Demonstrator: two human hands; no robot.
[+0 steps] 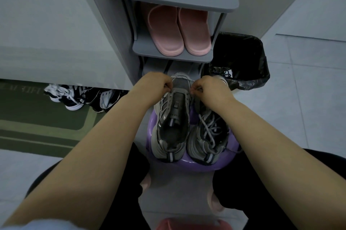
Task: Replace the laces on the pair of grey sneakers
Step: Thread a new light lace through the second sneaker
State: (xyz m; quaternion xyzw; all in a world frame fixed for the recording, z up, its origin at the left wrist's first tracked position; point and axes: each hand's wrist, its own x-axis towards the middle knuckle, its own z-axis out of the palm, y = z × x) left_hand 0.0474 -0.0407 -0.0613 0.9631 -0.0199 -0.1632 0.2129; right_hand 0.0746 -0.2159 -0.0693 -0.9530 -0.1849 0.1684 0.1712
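Note:
Two grey sneakers stand side by side on a purple stool point(189, 164), toes pointing away from me. The left sneaker point(173, 117) shows bare eyelets and an open tongue along most of its length. The right sneaker point(207, 132) carries a grey lace, loose and tangled over its tongue. My left hand point(156, 84) and my right hand point(207, 87) sit at either side of the left sneaker's toe end, each pinching an end of a pale lace point(169, 91) at the lowest eyelets. The lace ends are mostly hidden by my fingers.
A grey shoe rack point(174, 55) stands just beyond the stool, with pink slippers point(179, 31) on its shelf. A bin lined with a black bag point(241, 61) is at the right. Black and white sneakers point(74, 97) lie at the left by a green mat point(46, 119).

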